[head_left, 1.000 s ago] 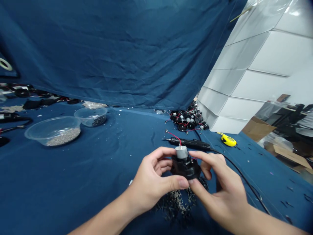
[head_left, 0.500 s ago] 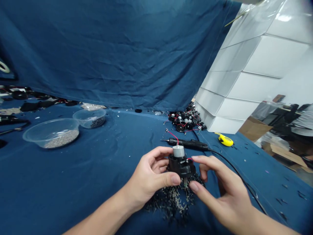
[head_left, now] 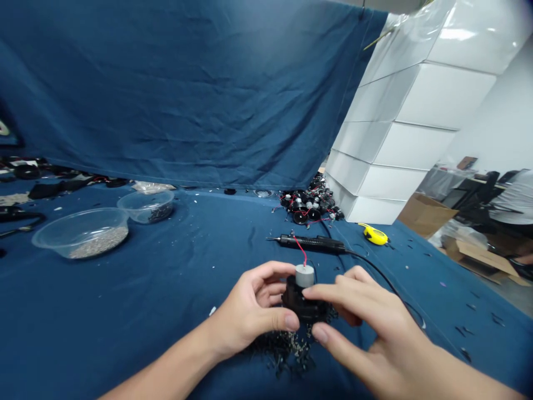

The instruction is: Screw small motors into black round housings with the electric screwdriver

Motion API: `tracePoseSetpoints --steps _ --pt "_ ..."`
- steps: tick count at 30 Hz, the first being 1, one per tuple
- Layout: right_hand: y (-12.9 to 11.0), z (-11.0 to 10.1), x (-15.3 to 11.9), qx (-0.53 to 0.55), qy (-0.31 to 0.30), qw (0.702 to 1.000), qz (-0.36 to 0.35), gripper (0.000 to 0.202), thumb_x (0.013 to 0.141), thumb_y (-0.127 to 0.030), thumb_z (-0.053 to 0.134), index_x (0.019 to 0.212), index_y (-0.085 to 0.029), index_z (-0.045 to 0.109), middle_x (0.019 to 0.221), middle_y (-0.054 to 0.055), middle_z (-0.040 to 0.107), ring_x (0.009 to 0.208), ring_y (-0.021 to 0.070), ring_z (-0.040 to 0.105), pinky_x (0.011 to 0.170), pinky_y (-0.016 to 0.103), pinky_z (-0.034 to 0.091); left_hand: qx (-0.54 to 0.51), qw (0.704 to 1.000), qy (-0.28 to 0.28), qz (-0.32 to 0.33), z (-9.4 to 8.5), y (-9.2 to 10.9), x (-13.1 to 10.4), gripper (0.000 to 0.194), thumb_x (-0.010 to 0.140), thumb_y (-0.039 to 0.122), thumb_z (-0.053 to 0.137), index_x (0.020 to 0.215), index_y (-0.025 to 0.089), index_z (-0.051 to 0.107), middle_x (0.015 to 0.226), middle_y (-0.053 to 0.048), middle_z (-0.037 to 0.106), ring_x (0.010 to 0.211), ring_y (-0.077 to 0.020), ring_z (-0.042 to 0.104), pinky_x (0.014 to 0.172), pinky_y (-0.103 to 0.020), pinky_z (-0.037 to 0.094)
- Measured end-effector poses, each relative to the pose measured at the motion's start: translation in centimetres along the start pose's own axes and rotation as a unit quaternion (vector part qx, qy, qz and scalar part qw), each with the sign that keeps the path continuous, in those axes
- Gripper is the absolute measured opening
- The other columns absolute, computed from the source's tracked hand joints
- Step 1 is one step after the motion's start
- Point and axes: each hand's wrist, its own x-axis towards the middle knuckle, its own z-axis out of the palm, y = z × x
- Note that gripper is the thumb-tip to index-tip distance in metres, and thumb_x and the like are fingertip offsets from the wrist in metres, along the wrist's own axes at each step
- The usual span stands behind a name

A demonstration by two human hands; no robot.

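Observation:
My left hand (head_left: 250, 314) is closed around the side of a motor assembly, a round black plastic housing (head_left: 296, 303) with a small silver motor (head_left: 305, 276) standing upright in it. A red wire (head_left: 303, 251) rises from the motor's top, and a dark wire curves beside it. From the other side my right hand (head_left: 375, 316) grips the housing, its index finger lying across the top beside the motor and its thumb at the lower edge. Right below is a heap of small dark and silvery screws (head_left: 287, 353), partly hidden by the hands and housing.
Beyond my hands lies a black electric screwdriver (head_left: 312, 243) with its cord running right. A yellow tape measure (head_left: 375, 235), more motor assemblies (head_left: 306, 206) and stacked white boxes (head_left: 377, 205) stand farther off. Two clear bowls (head_left: 79, 214) (head_left: 145, 201) with small parts are at left.
My right index finger has moved left onto the top of the housing, beside the motor. The assembly sits a little lower in view, and the camera has turned slightly right.

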Motion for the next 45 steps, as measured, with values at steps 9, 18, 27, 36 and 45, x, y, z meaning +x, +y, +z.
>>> tracePoseSetpoints --steps 9,18,27,36,45 --pt "-0.2 -1.0 1.0 0.019 -0.164 0.978 0.131 0.016 0.081 -0.008 0.055 0.084 -0.022 0.060 0.066 -0.004 0.056 0.062 0.0113 0.052 0.065 0.027 0.035 0.109 0.994 -0.015 -0.014 -0.2 -0.3 0.1 0.060 0.061 0.018 0.084 0.115 0.017 0.057 0.114 -0.009 0.063 0.108 -0.0246 0.058 0.098 -0.041 0.040" --pt "0.4 -0.5 0.6 0.027 -0.194 0.970 0.141 0.016 0.083 -0.007 0.052 0.084 -0.022 0.058 0.068 -0.003 0.055 0.064 0.0129 0.051 0.067 0.028 0.035 0.103 0.994 -0.017 -0.026 -0.5 -1.0 0.3 0.061 0.060 0.017 0.084 0.114 0.016 0.057 0.113 -0.010 0.063 0.107 -0.0253 0.058 0.098 -0.042 0.040" --pt "1.9 -0.2 -1.1 0.070 -0.023 0.994 0.081 0.027 0.085 -0.018 0.060 0.110 -0.027 0.054 0.063 -0.007 0.048 0.060 0.0095 0.047 0.060 0.023 0.037 -0.026 0.999 -0.038 -0.015 -0.6 -0.3 0.3 0.062 0.062 0.023 0.085 0.116 0.018 0.055 0.113 -0.008 0.063 0.106 -0.0206 0.059 0.093 -0.034 0.043" --pt "2.4 0.8 -2.0 0.091 0.032 0.991 0.096 0.020 0.087 -0.019 0.058 0.106 -0.027 0.057 0.064 -0.006 0.051 0.059 0.0095 0.051 0.065 0.025 0.040 -0.033 0.999 -0.022 0.004 -0.4 0.6 0.0 0.063 0.060 0.011 0.084 0.116 0.019 0.057 0.114 -0.006 0.062 0.105 -0.0178 0.059 0.095 -0.031 0.042" --pt "6.9 5.0 2.2 0.243 0.037 0.927 0.283 0.025 0.086 -0.043 0.056 0.092 -0.020 0.064 0.063 -0.003 0.049 0.060 0.0119 0.045 0.058 0.025 0.038 -0.051 0.998 0.011 0.021 -2.4 2.6 -1.0 0.065 0.062 0.027 0.085 0.120 0.018 0.057 0.111 -0.008 0.061 0.098 -0.0186 0.061 0.090 -0.032 0.044"
